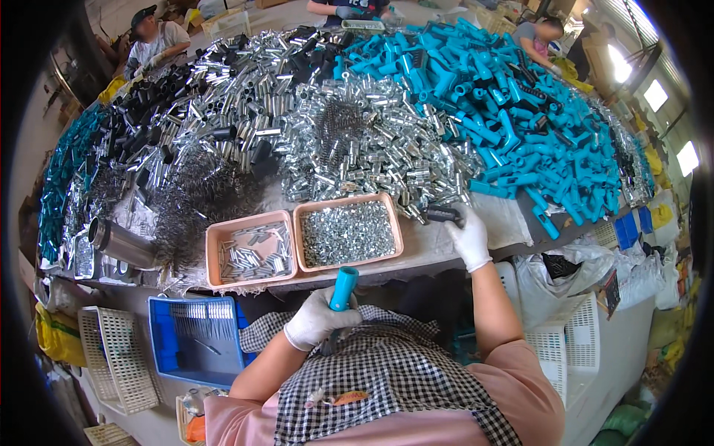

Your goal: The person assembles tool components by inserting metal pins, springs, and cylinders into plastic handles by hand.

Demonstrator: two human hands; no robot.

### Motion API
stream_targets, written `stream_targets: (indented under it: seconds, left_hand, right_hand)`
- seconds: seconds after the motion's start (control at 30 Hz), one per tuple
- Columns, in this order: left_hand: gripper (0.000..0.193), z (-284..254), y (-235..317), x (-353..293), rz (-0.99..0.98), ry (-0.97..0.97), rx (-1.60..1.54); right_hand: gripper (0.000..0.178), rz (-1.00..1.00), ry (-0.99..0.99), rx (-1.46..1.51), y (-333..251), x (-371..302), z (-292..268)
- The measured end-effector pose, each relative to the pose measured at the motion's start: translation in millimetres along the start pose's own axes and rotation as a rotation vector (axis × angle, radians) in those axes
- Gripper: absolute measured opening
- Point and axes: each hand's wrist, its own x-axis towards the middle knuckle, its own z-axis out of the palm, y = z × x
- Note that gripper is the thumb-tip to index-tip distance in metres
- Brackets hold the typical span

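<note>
My left hand (321,320), in a white glove, is wrapped round a teal plastic tubular handle (343,288). The handle stands upright in front of my checked apron, its hollow end up. My right hand (470,239), also gloved, reaches to the table's near edge, its fingers closed on a black cylindrical part (442,213). Just beyond lies a pile of silvery metal fittings (372,141). Between the hands sit a pink tray of small metal pieces (400,241) and a pink tray of metal pins (210,256).
Teal plastic handles (513,111) heap up on the right; dark coil springs (197,186) and black sleeves (134,130) lie left. A steel flask (123,241) lies at the left edge. Below are a blue bin (167,357) and a white basket (123,372). Other people work across the table.
</note>
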Motion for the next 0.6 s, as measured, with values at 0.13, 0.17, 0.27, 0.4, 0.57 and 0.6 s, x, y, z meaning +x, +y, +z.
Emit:
stream_targets:
  seconds: [0.13, 0.17, 0.27, 0.4, 0.57, 0.6]
  left_hand:
    - [0.02, -6.0, 1.3, 1.7, 0.004, -0.009, 0.004]
    - [0.02, -7.6, 1.2, -0.1, 0.011, 0.001, -0.005]
    - [0.02, -10.8, 2.4, -2.9, 0.01, 0.021, -0.009]
    - [0.019, -19.8, -3.4, -2.1, 0.035, 0.021, -0.026]
    - [0.018, -30.5, -8.0, -1.2, 0.03, 0.024, -0.018]
    - [0.018, -32.7, -7.7, -0.2, 0.041, 0.021, -0.018]
  right_hand:
    - [0.051, -0.023, -0.031, -0.161, -15.8, 1.9, -5.2]
    - [0.053, -0.043, -0.03, -0.315, -27.3, 0.8, -6.2]
    - [0.057, -0.028, -0.017, -0.578, -55.4, 0.4, -8.4]
    - [0.054, -0.206, 0.071, -0.419, -81.0, 13.1, 1.3]
    - [0.049, -0.177, -0.248, -0.086, -143.2, 43.3, 44.2]
    - [0.048, -0.229, -0.263, -0.134, -152.7, 48.5, 55.9]
